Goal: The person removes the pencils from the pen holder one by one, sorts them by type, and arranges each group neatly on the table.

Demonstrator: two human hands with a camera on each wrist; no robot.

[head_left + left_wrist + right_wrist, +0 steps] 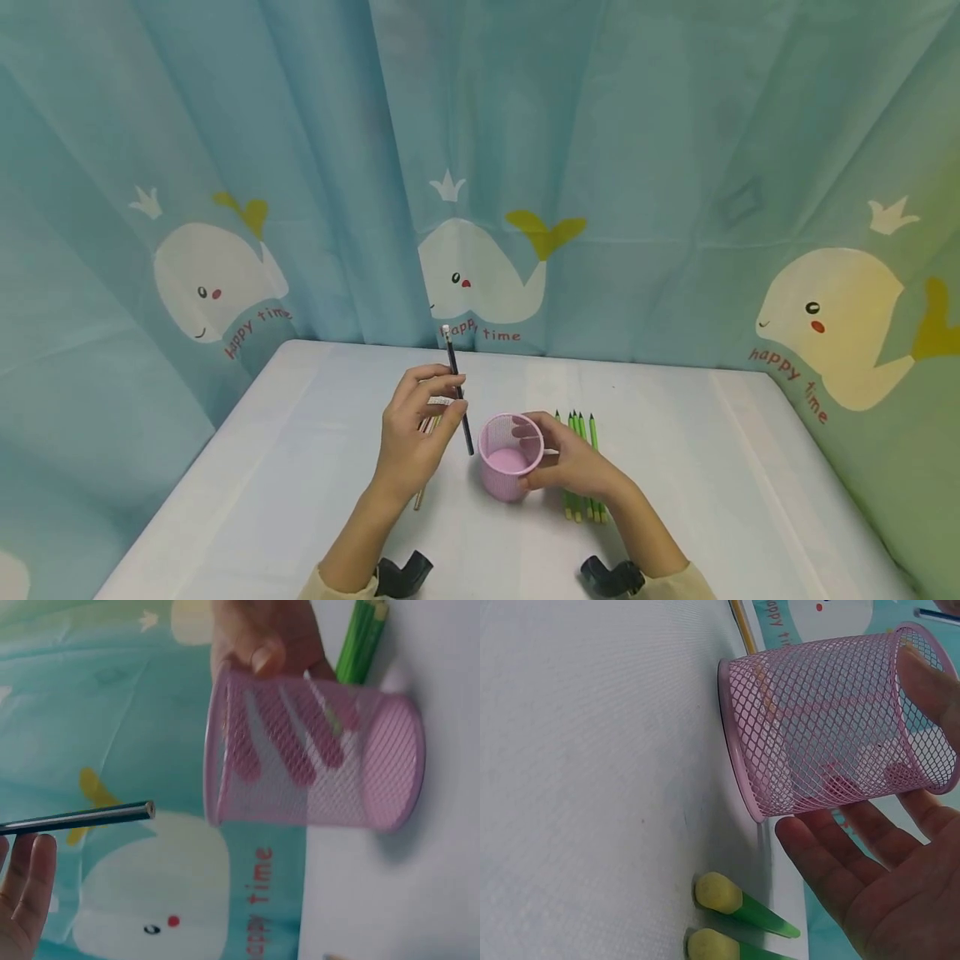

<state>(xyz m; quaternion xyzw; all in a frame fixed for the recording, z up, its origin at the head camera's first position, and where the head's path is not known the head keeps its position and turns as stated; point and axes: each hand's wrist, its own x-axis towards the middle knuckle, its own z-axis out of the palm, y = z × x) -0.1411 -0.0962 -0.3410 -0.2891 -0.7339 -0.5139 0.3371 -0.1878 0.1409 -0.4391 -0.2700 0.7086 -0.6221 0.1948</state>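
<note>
My left hand [412, 433] pinches a dark pencil [467, 427] between thumb and fingers. The pencil stands nearly upright, its white eraser end up, its lower end just left of a pink mesh pen cup [501, 483] and apart from it. In the left wrist view the flat, unsharpened-looking end of the pencil [124, 814] points toward the cup's rim. My right hand [573, 462] grips the cup from its right side, thumb at the near side and fingers behind the mesh. Nothing shows inside the cup.
Several green pencils [592, 506] with yellowish ends lie on the white table [697, 467], right of the cup and partly under my right hand. Gold-coloured pencils [418, 500] lie behind my left hand, mostly hidden. A whale-print curtain [645, 183] hangs around the table.
</note>
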